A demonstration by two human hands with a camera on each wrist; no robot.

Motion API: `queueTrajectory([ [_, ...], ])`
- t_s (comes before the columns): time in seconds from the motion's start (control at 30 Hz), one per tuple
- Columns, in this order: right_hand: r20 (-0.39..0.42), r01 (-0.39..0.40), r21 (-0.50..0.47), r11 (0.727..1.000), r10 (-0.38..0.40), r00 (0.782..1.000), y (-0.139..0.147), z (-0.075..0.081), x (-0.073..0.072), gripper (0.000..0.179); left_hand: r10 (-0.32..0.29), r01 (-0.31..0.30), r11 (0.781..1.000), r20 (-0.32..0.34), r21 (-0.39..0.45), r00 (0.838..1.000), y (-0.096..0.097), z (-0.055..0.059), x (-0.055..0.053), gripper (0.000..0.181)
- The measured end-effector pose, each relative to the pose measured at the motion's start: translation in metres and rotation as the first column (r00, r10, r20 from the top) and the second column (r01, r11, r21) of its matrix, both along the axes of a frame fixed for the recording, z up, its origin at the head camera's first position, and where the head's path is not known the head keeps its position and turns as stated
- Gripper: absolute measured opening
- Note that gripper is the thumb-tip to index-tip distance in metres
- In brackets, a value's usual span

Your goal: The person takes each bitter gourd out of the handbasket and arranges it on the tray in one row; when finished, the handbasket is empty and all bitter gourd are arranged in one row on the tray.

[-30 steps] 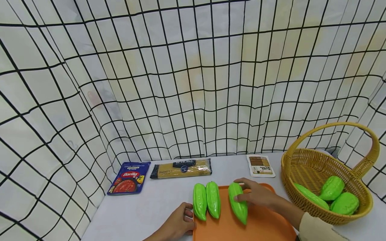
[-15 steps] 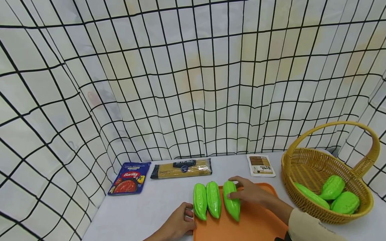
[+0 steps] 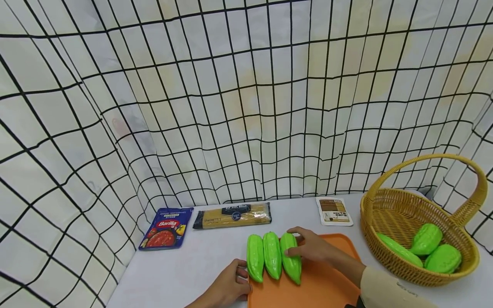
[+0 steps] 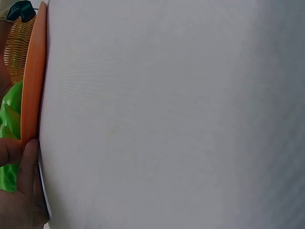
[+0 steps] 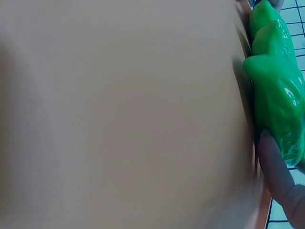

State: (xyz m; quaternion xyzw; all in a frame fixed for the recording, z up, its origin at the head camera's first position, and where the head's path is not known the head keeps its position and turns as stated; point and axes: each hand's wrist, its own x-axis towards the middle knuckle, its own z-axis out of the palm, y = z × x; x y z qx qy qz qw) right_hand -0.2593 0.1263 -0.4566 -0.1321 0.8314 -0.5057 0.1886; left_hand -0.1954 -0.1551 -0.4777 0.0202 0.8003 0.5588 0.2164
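Note:
Three glossy green bitter melons lie side by side on an orange tray (image 3: 319, 282), pointed ends toward me. My right hand (image 3: 313, 247) holds the rightmost bitter melon (image 3: 291, 265), thumb on its near side and fingers around its far end. This melon stands close beside the middle bitter melon (image 3: 272, 256), slightly tilted. At the far left of the row is the left bitter melon (image 3: 255, 259). My left hand (image 3: 228, 283) pinches the tray's left rim, with digits on both sides of it in the left wrist view. In the right wrist view a finger (image 5: 276, 167) presses against the melon.
A wicker basket (image 3: 385, 256) with a tall handle stands at the right, holding several green vegetables (image 3: 425, 238). Along the back lie a blue Barilla sauce pouch (image 3: 165, 229), a spaghetti pack (image 3: 233, 216) and a small brown-and-white packet (image 3: 334, 211). Black netting over white cloth walls the table.
My right hand has moved left with the rightmost bitter melon, closing the gap to the middle one. My left hand has stayed on the tray's rim.

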Motion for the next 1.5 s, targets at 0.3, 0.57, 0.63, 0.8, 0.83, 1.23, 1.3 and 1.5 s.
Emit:
queueTrajectory([
  [0.3,-0.019,0.046,0.021,0.999,-0.046,0.999,-0.004,0.002,0.000,0.070,0.005,-0.005,1.000,-0.004,-0.014,1.000,0.001,0.001,-0.001,0.059],
  [0.57,-0.017,0.027,0.013,1.000,-0.027,0.999,-0.003,0.003,0.000,0.072,0.006,-0.006,1.000,-0.010,-0.011,1.000,0.001,0.001,0.000,0.058],
  [0.63,-0.016,0.027,0.017,0.999,-0.027,1.000,-0.002,0.002,0.000,0.074,0.005,-0.005,1.000,-0.009,-0.007,1.000,0.001,0.001,0.000,0.058],
  [0.8,-0.011,0.045,0.014,0.999,-0.044,0.999,0.000,0.001,0.000,0.078,0.000,0.000,1.000,-0.001,0.002,1.000,0.001,0.001,0.000,0.058],
  [0.83,-0.012,0.047,0.011,0.999,-0.047,0.999,0.000,0.001,0.000,0.079,-0.001,0.001,1.000,0.001,0.005,1.000,0.001,0.001,0.000,0.058],
  [1.23,-0.036,0.056,-0.047,0.997,-0.058,0.998,0.022,0.011,0.003,0.078,0.002,-0.002,1.000,0.019,-0.011,1.000,0.000,0.003,0.000,0.059],
  [1.3,-0.027,0.067,-0.054,0.996,-0.069,0.997,0.029,0.014,0.004,0.078,0.004,-0.003,1.000,0.027,-0.028,1.000,0.001,0.002,-0.001,0.059],
  [1.5,-0.017,0.103,-0.047,0.994,-0.103,0.995,0.056,0.024,0.004,0.079,0.007,-0.004,0.999,0.050,-0.053,0.999,0.002,0.002,-0.004,0.058],
])
